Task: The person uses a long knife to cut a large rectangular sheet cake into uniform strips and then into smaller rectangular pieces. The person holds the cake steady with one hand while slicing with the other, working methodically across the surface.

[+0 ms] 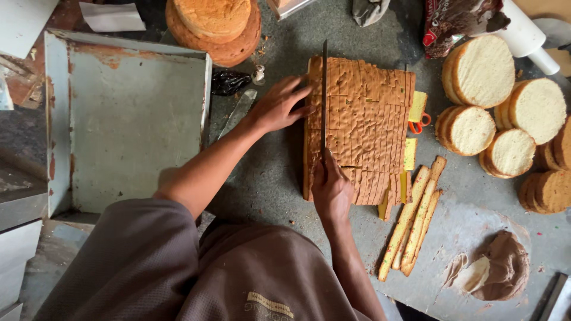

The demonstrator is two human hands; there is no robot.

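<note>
Brown rectangular sheet cake (363,125), already cut into many narrow strips, lies on the grey worktop (267,178) in the middle of the scene. The right hand (331,189) is clenched around the handle of a long thin-bladed knife (324,101), whose blade runs far-to-near across the cake close to its left edge. The left hand (281,106) rests with fingers spread flat against the cake's left side, steadying it. Trimmed crust strips (413,220) lie just right of the near end. Round pale sponge cakes (505,113) are stacked to the right, and a rusty empty metal baking tray (59,119) sits to the left. A stack of round brown sponges (214,27) stands at the far side.
</note>
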